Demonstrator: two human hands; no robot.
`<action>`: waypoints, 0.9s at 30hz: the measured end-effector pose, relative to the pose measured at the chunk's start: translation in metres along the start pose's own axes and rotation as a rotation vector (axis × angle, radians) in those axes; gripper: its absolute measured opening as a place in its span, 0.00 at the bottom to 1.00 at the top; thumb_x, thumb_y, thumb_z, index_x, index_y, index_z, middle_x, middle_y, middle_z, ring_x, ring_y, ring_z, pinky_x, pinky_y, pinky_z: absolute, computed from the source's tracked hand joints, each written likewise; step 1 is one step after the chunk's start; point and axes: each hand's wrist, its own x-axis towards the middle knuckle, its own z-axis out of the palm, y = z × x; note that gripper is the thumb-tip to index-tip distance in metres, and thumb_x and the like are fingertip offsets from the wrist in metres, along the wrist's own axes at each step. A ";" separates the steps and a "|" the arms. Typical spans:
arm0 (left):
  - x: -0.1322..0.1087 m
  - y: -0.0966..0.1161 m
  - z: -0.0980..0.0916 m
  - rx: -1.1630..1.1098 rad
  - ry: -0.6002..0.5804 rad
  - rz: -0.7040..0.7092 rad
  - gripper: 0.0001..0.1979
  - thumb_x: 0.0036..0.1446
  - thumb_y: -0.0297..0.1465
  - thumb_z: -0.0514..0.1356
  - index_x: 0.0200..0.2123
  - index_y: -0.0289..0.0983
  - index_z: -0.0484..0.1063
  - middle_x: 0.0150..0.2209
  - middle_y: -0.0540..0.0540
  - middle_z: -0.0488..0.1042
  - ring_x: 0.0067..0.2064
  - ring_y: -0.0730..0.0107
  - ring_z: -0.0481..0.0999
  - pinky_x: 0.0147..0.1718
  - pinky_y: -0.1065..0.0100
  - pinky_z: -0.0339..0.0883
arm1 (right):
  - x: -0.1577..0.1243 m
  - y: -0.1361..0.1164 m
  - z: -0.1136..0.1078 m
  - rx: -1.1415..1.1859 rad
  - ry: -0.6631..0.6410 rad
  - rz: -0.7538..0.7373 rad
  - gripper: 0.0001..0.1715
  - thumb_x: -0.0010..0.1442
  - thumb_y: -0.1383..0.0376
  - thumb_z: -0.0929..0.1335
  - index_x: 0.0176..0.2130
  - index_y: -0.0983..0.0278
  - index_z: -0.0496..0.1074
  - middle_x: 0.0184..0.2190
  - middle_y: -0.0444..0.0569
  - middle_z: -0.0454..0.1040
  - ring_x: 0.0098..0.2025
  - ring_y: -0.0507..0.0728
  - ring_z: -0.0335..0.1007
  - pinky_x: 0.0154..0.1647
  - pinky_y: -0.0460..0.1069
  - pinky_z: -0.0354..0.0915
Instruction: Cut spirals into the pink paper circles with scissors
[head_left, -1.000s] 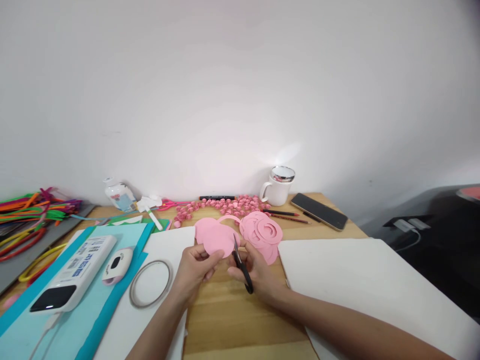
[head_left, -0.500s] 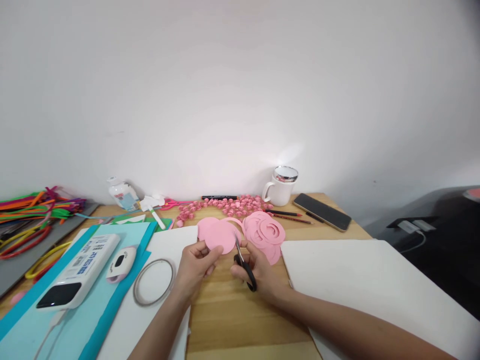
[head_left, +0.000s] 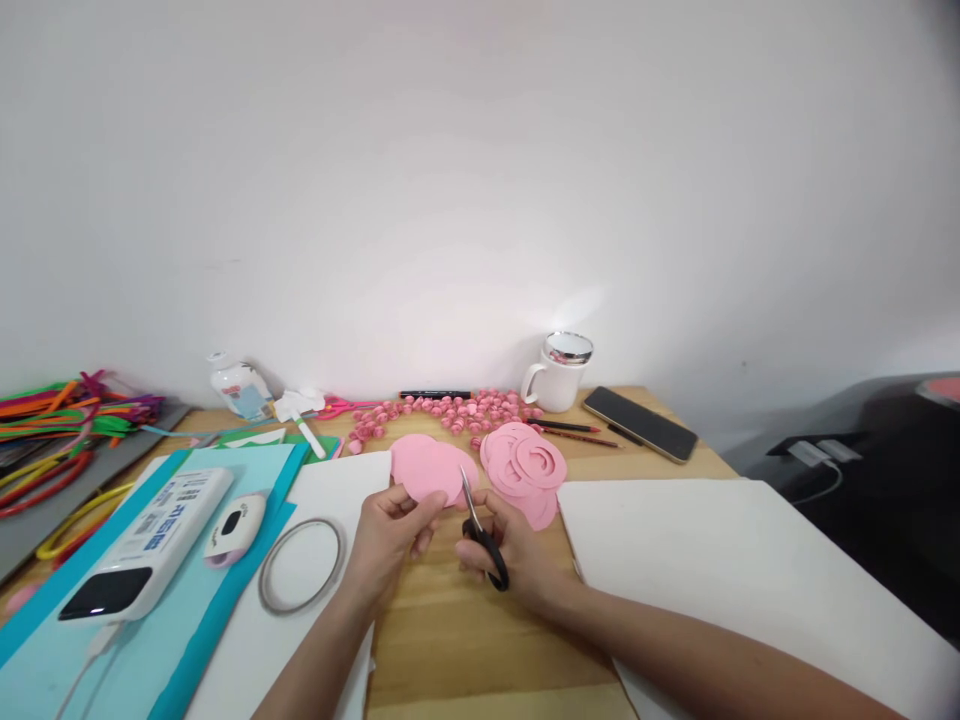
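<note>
My left hand (head_left: 396, 525) pinches the near edge of a pink paper circle (head_left: 431, 470) between thumb and fingers. In my right hand (head_left: 510, 545) is a pair of scissors (head_left: 487, 550) with black handles, its metal blades pointing away from me at the circle's right side. More pink paper shows under and behind the held circle, partly hidden. Just right of it lies a pile of pink spiral-cut paper pieces (head_left: 517, 460). Behind these, many small rolled pink paper roses (head_left: 480, 410) are strewn along the back of the table.
A white mug (head_left: 562, 375), pencils (head_left: 574, 433) and a phone (head_left: 641, 422) are at the back right. White sheets (head_left: 675, 540) lie on the right. Leftward are a tape roll (head_left: 301, 565), blue paper (head_left: 259, 455), a white power bank (head_left: 150, 545), a bottle (head_left: 240, 388) and colourful pipe cleaners (head_left: 64, 415).
The blades have shifted slightly at the circle's right edge. A curved pink strip seen earlier behind the scissors no longer shows there. The whole view has moved slightly.
</note>
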 end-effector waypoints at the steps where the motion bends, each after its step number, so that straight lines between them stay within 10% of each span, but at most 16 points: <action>1: 0.000 0.000 0.000 0.024 0.010 0.006 0.17 0.42 0.41 0.65 0.17 0.34 0.66 0.12 0.56 0.60 0.14 0.82 0.54 0.15 0.75 0.45 | 0.000 0.000 0.000 -0.011 0.005 -0.002 0.23 0.46 0.58 0.72 0.37 0.60 0.58 0.17 0.33 0.57 0.16 0.46 0.52 0.17 0.42 0.52; 27: 0.000 0.002 -0.001 0.059 -0.029 0.018 0.15 0.44 0.37 0.63 0.17 0.33 0.65 0.12 0.57 0.57 0.15 0.83 0.51 0.16 0.75 0.41 | 0.002 -0.006 0.002 -0.030 0.057 -0.034 0.18 0.45 0.61 0.72 0.31 0.63 0.60 0.18 0.35 0.58 0.17 0.45 0.53 0.17 0.42 0.53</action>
